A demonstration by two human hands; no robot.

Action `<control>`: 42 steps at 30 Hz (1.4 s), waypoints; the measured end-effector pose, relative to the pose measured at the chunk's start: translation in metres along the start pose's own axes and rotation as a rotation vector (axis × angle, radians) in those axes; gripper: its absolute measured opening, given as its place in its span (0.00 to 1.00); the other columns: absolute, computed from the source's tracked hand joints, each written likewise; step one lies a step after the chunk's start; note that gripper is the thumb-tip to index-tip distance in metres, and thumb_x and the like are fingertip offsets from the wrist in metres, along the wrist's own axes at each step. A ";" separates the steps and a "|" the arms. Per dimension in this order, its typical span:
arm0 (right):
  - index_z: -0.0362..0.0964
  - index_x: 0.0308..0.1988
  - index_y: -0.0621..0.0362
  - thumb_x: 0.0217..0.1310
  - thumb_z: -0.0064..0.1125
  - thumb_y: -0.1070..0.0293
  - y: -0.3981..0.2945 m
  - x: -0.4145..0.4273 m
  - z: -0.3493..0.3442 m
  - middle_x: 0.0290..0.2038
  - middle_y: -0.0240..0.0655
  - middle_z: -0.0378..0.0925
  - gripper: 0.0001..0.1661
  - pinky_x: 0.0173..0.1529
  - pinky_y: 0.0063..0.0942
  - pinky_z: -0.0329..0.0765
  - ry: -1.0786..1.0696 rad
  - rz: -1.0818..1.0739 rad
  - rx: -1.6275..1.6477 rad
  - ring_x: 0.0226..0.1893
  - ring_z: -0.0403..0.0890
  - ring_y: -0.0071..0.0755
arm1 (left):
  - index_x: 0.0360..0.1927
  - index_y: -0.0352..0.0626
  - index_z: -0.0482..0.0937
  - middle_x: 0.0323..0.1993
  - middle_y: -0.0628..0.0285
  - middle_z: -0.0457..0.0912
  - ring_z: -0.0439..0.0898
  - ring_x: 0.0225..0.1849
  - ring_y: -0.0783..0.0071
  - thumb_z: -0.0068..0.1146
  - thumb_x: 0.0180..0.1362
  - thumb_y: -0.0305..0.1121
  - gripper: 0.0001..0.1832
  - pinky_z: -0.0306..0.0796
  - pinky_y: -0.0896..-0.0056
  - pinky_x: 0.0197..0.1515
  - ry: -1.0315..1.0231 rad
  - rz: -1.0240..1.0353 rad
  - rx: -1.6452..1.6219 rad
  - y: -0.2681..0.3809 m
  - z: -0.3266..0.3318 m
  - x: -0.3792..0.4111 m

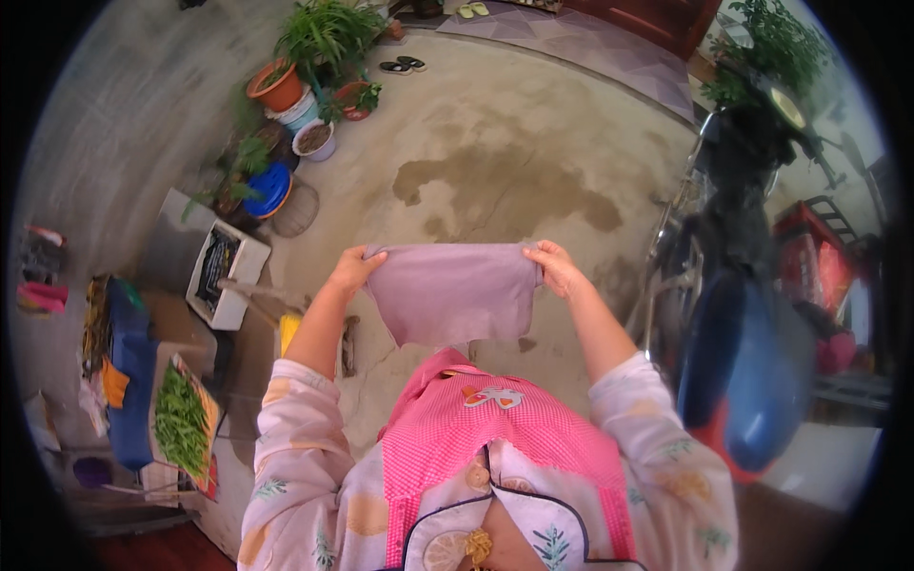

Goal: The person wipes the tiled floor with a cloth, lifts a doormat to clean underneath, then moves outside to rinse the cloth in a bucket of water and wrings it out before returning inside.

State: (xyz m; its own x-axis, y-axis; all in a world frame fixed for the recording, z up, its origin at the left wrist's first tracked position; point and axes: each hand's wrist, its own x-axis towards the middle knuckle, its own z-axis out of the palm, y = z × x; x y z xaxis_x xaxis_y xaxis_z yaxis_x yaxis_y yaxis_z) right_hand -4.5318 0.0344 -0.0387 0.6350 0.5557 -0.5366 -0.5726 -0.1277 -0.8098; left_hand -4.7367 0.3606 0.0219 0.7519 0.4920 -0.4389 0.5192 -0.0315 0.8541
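Observation:
A mauve cloth [457, 292] hangs stretched between my two hands, out in front of my body. My left hand [357, 267] pinches its upper left corner, thumb on the near face. At the upper right corner, my right hand [553, 265] grips it the same way. The top edge runs nearly straight, while the lower edge dips unevenly above my pink checked apron [493, 421]. Most of the fingers are hidden behind the cloth.
A parked motorbike [735, 307] stands at my right. To the left are a white foam box [243, 275], green leaves [182, 414] on a tray, a blue-lidded bucket [269, 189] and potted plants [328, 36]. Damp patches [500, 185] mark the concrete floor; dark shoes [403, 66] lie farther off.

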 end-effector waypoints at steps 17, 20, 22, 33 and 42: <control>0.74 0.45 0.64 0.55 0.57 0.77 -0.347 0.254 -0.109 0.41 0.35 0.77 0.15 0.44 0.25 0.74 0.184 -0.411 0.308 0.38 0.77 0.26 | 0.50 0.44 0.73 0.36 0.62 0.77 0.73 0.38 0.77 0.62 0.51 0.27 0.21 0.68 0.75 0.42 -0.069 0.324 -0.266 0.363 0.060 0.441; 0.74 0.43 0.62 0.49 0.60 0.80 -0.420 0.293 -0.133 0.37 0.35 0.77 0.17 0.43 0.27 0.74 0.322 -0.488 -0.039 0.36 0.77 0.31 | 0.52 0.47 0.73 0.38 0.62 0.76 0.73 0.42 0.73 0.64 0.45 0.22 0.27 0.68 0.73 0.47 -0.204 0.619 -0.020 0.417 0.100 0.519; 0.74 0.41 0.60 0.45 0.61 0.82 -0.440 0.328 -0.166 0.33 0.36 0.74 0.18 0.41 0.29 0.73 0.534 -0.625 -0.730 0.33 0.76 0.36 | 0.48 0.46 0.75 0.38 0.60 0.75 0.73 0.44 0.68 0.64 0.42 0.21 0.26 0.67 0.71 0.48 -0.024 0.857 0.465 0.428 0.129 0.571; 0.64 0.39 0.59 0.63 0.49 0.64 -0.678 0.542 -0.320 0.31 0.30 0.69 0.10 0.43 0.25 0.69 0.224 -0.527 -0.533 0.36 0.70 0.26 | 0.31 0.42 0.76 0.38 0.67 0.75 0.72 0.41 0.78 0.57 0.50 0.27 0.04 0.67 0.74 0.42 -0.423 0.417 -0.176 0.629 0.170 0.814; 0.66 0.47 0.56 0.62 0.51 0.63 -0.843 0.787 -0.342 0.39 0.29 0.73 0.15 0.47 0.25 0.70 0.361 -0.464 0.490 0.39 0.73 0.24 | 0.37 0.45 0.72 0.25 0.76 0.71 0.67 0.24 0.88 0.51 0.60 0.45 0.13 0.61 0.84 0.25 -0.266 0.306 -0.268 0.756 0.239 1.051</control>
State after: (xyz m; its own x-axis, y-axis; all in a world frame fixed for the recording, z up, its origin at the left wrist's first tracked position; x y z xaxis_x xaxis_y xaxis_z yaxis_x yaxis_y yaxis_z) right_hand -3.3723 0.2980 0.1406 0.9483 0.1496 -0.2800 -0.3173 0.4788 -0.8186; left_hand -3.4563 0.6458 0.1394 0.9496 0.2546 -0.1829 0.1615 0.1026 0.9815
